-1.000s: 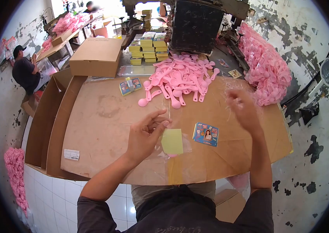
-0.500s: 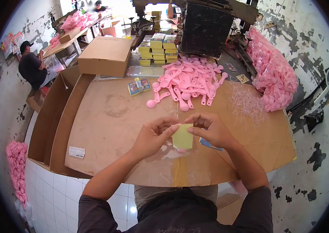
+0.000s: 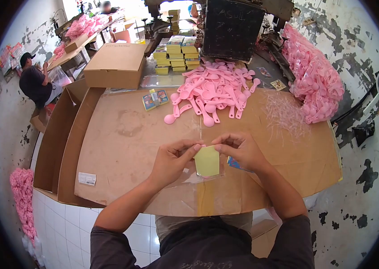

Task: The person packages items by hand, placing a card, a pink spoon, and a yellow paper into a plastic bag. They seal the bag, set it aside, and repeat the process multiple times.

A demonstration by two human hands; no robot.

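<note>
My left hand [image 3: 171, 160] and my right hand [image 3: 242, 152] face each other above the front middle of the cardboard-covered table. Between them is a pale yellow card [image 3: 208, 162], pinched near its top corners by thumbs and fingers. Clear plastic shows around the card's lower edge, with a trace of pink beneath; how far the plastic encloses it is hard to tell. Partly under my right hand lies a blue printed card or stack [image 3: 238, 164]. Beyond my hands spreads a heap of pink plastic spoons [image 3: 214, 92], and left of it sits a banded bundle of cards [image 3: 155, 99].
Stacked yellow-edged cards [image 3: 176, 56] stand at the back beside a closed cardboard box [image 3: 114, 67]. A long open carton [image 3: 59, 143] borders the left side. Clear plastic strips [image 3: 286, 114] and bagged pink spoons [image 3: 312, 76] lie right. A person [image 3: 37, 83] sits far left.
The yellow card has slid slightly lower between my hands, and both hands have shifted a little, still pinching near its top. The whole view has moved slightly.
</note>
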